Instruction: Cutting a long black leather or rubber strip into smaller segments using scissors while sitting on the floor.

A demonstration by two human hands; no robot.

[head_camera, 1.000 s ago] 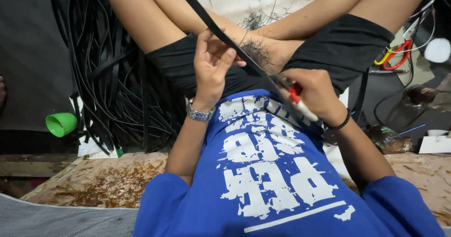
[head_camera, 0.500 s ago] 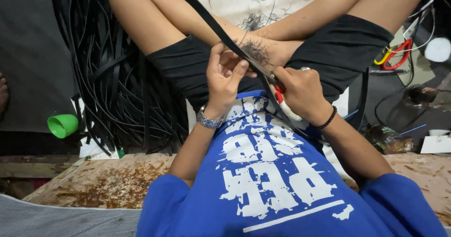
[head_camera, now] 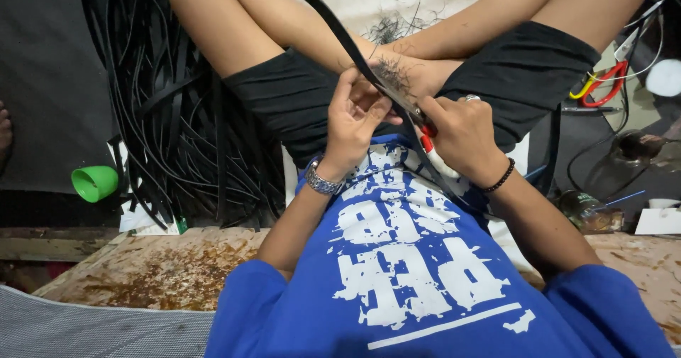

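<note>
A long black strip [head_camera: 333,28] runs from the top of the view down across my crossed legs into my lap. My left hand [head_camera: 352,120], with a metal wristwatch, pinches this strip from the left. My right hand [head_camera: 461,136], with a ring and a dark bead bracelet, grips a red and white handled cutter [head_camera: 433,152] whose blade end meets the strip right beside my left fingers. Fine black shavings [head_camera: 389,70] lie on my leg just above the hands.
A heap of black strips [head_camera: 177,117] fills the floor to the left, with a green cup [head_camera: 93,183] beside it. Red-handled scissors [head_camera: 603,81], cables and a glass jar [head_camera: 585,212] lie at the right. A worn wooden board [head_camera: 170,273] is near my body.
Both hands moved closer together and slightly right; the right hand brought the cutter up from my lap to the strip, and the left hand slid along it to meet the blade.
</note>
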